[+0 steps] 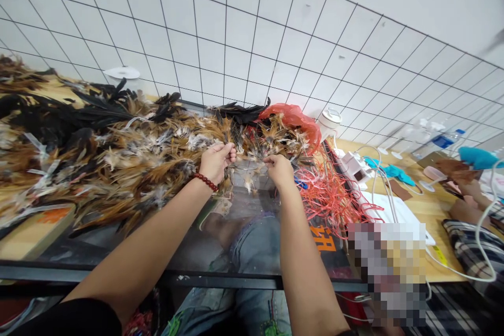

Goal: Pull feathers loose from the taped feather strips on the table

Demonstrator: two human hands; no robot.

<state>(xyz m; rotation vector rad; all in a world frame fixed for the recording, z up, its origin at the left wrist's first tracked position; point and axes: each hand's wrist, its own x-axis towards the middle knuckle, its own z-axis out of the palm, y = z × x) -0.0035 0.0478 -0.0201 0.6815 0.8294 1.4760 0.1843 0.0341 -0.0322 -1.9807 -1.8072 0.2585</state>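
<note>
My left hand, with a beaded bracelet at the wrist, is closed in a pinch at the right end of a large pile of brown feathers. Whatever its fingertips hold is too small to make out. A short way to the right, my right hand also pinches, its fingertips pointing left; any thing between them cannot be made out. Loose pale feathers lie on the dark glossy tabletop between the hands. Beyond them, more brown feathers spill from a red plastic bag.
Black feathers lie along the back left. Tangled red strings are heaped right of my right hand, beside a white power strip with cables. A wire grid stands behind the table. Another person's plaid sleeve is at the right.
</note>
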